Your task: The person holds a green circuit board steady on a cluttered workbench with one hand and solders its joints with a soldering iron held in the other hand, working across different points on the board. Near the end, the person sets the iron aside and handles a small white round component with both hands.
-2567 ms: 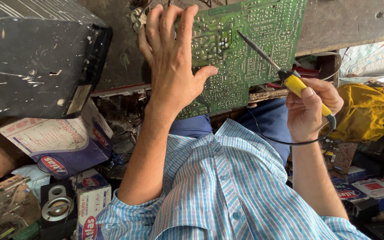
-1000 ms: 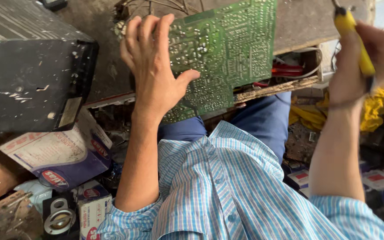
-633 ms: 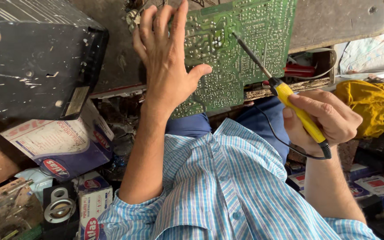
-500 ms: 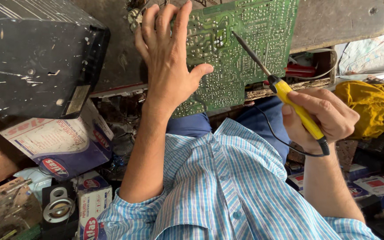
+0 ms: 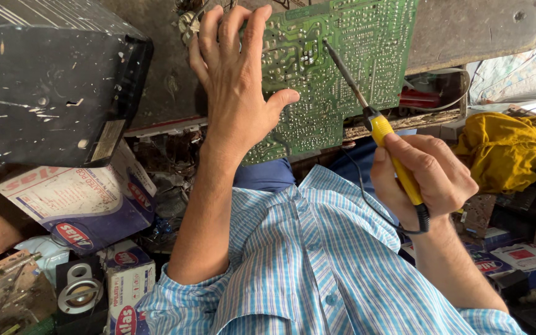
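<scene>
Pen-style grip: our right hand [image 5: 426, 180] wraps the yellow handle of the soldering iron [image 5: 376, 127], fingers closed on it, black cord trailing from the butt end. Our left hand [image 5: 237, 93] lies flat and open, fingers spread, palm pressing the green circuit board [image 5: 348, 68] against the bench [image 5: 479, 28]; nothing is clasped in it. Board sits solder side up, propped at the bench edge above our lap. The iron's thin dark shaft points at the joints, tip on or just above the board's middle; contact we cannot tell. Progress, as a judgement: work looks mid-way, no solder wire or loose part in view, so one joint is being addressed and many remain untouched. Textures: board glossy green, dotted with dull silver joints; bench rough, stained; black scratched casing [image 5: 44, 80] left; crumpled yellow cloth [image 5: 504, 149] right; striped cotton shirt [image 5: 317, 267].
</scene>
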`<state>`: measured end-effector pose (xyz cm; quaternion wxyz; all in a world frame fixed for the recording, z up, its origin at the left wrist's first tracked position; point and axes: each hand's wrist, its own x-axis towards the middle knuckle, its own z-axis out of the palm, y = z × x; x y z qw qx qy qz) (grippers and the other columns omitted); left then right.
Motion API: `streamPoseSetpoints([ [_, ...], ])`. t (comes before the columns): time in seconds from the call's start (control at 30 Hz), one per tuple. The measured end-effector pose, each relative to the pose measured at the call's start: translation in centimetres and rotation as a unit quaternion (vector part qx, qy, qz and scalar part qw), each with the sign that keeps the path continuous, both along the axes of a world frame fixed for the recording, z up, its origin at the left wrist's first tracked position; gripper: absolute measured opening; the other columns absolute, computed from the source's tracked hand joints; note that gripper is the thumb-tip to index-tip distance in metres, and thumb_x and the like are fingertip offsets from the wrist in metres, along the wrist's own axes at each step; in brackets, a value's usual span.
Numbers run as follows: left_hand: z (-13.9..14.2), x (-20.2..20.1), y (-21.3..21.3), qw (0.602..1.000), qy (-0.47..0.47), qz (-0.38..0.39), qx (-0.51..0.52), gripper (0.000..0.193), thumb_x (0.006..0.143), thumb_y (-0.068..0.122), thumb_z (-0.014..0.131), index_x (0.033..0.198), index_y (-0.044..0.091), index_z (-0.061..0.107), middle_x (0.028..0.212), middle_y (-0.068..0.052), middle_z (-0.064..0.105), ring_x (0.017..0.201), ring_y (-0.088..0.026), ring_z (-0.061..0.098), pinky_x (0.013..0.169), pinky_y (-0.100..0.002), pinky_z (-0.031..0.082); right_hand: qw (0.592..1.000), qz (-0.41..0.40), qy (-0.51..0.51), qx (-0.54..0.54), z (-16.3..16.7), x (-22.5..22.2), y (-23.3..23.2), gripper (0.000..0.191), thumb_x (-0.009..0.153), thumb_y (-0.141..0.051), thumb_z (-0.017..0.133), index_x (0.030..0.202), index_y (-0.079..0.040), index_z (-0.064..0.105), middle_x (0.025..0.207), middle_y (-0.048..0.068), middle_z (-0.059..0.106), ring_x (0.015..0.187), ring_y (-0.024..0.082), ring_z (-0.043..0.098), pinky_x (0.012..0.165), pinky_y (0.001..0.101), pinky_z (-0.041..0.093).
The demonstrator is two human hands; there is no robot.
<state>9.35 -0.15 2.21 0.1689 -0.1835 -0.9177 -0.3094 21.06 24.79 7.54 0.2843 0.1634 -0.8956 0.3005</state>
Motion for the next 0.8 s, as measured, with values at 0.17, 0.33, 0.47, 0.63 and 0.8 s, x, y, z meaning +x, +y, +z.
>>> streamPoseSetpoints([
  [0.17,0.2,0.2,-0.2,1.000,-0.008,0.001,0.002,0.116,0.070,0.039,0.105,0.159,0.012,0.035,0.156,-0.010,0.037,0.154,-0.038,0.024,0.127,-0.065,0.016,0.999,-0.011,-0.019,-0.027,2.5,-1.3,-1.4,0.012,0.095,0.001,0.079,0.105,0.002,0.073,0.086,0.015,0.073,0.066,0.014,0.068,0.055,0.0258,0.050],
  [0.33,0.7,0.5,-0.1,1.000,-0.003,0.002,0.009,0.114,0.071,0.037,0.105,0.158,0.011,0.036,0.155,-0.010,0.037,0.154,-0.038,0.024,0.127,-0.064,0.016,0.995,-0.013,-0.103,0.003,7.2,-1.8,-2.1,0.009,0.095,0.003,0.076,0.102,0.008,0.074,0.076,0.015,0.070,0.059,0.012,0.061,0.051,0.0266,0.041],
  [0.47,1.0,0.6,-0.2,1.000,-0.005,0.002,0.011,0.114,0.070,0.035,0.104,0.157,0.011,0.036,0.155,-0.012,0.037,0.154,-0.039,0.023,0.125,-0.064,0.017,0.993,-0.008,-0.118,-0.020,7.5,-1.3,-0.8,0.012,0.096,-0.002,0.073,0.102,0.009,0.074,0.075,0.014,0.069,0.058,0.011,0.059,0.048,0.0224,0.042],
  [0.63,0.8,0.6,-0.1,1.000,-0.011,0.005,0.010,0.114,0.069,0.036,0.104,0.157,0.012,0.037,0.155,-0.011,0.038,0.154,-0.039,0.023,0.125,-0.064,0.017,0.949,-0.112,-0.162,-0.247,3.2,1.7,6.2,0.016,0.101,-0.007,0.072,0.112,0.005,0.072,0.090,0.011,0.070,0.073,0.010,0.065,0.063,0.0210,0.049],
  [0.8,1.1,0.6,0.1,1.000,-0.017,0.010,0.008,0.111,0.071,0.037,0.105,0.156,0.015,0.038,0.154,-0.010,0.038,0.154,-0.038,0.024,0.125,-0.064,0.018,0.954,-0.172,-0.098,-0.226,-2.4,2.9,11.3,0.015,0.108,-0.006,0.076,0.117,0.005,0.070,0.101,0.013,0.071,0.089,0.016,0.069,0.077,0.0259,0.055],
])
